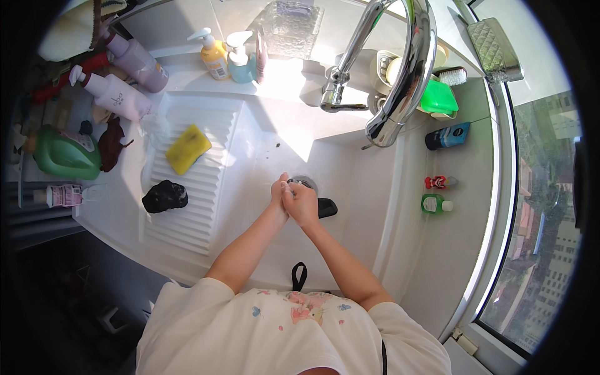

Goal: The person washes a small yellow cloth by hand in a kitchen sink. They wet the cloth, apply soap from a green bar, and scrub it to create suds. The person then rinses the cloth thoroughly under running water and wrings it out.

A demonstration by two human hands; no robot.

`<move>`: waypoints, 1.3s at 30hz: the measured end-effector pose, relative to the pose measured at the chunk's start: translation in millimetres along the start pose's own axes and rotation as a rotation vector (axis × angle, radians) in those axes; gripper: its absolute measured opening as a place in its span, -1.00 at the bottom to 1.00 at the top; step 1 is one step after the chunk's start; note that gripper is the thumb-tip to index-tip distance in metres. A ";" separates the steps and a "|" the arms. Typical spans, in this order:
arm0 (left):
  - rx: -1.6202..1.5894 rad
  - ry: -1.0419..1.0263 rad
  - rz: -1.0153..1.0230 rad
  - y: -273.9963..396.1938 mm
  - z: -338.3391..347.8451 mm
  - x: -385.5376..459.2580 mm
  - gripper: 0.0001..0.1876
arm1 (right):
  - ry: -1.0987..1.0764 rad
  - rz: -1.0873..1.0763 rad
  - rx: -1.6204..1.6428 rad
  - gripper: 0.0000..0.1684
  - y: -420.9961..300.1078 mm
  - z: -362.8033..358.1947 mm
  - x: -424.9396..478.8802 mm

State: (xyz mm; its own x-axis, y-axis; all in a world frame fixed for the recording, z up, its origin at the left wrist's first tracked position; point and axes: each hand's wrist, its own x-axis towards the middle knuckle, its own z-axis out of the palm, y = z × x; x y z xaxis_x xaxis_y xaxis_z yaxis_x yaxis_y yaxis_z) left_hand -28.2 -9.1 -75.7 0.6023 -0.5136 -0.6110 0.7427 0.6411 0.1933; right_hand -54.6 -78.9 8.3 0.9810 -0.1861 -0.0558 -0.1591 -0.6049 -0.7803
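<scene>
Over the sink basin (356, 187), my left hand (279, 191) and my right hand (302, 201) are pressed together, with white suds on the fingers. Whether anything lies between the palms cannot be seen. Just beyond them, partly covered, is the metal drain (307, 180). A flat black object (327, 207) rests on the basin floor beside my right hand. On the ribbed washboard (199, 225) to the left lie a yellow sponge (188, 149) with dark stains and a wet, balled black cloth (165, 196) with some foam on it.
A chrome faucet (391, 124) arches over the basin's far right. Pump bottles (215, 58) stand along the back ledge. Left are more bottles and a green detergent jug (68, 152). Along the right ledge sit a green soap box (438, 98), a tube (447, 136) and a small green bottle (435, 204).
</scene>
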 end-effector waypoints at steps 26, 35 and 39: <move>0.479 0.299 0.156 14.9 64.0 -38.4 -0.72 | 0.050 0.234 0.149 -0.61 48.7 -7.8 35.1; 1.269 0.093 0.584 51.9 64.7 -48.3 -0.73 | -0.566 0.452 0.849 -0.65 30.7 -48.6 10.1; 1.076 -0.193 0.484 26.1 34.9 -59.0 -0.55 | -0.312 0.561 1.286 -0.69 20.7 -70.8 13.3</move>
State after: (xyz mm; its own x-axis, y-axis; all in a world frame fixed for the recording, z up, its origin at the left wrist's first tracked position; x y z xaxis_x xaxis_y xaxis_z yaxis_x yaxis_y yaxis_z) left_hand -34.1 18.0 -7.8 0.8524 -0.4871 -0.1899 0.2349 0.0323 0.9715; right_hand -52.7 -148.7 35.4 0.8342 0.1150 -0.5393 -0.4817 0.6279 -0.6113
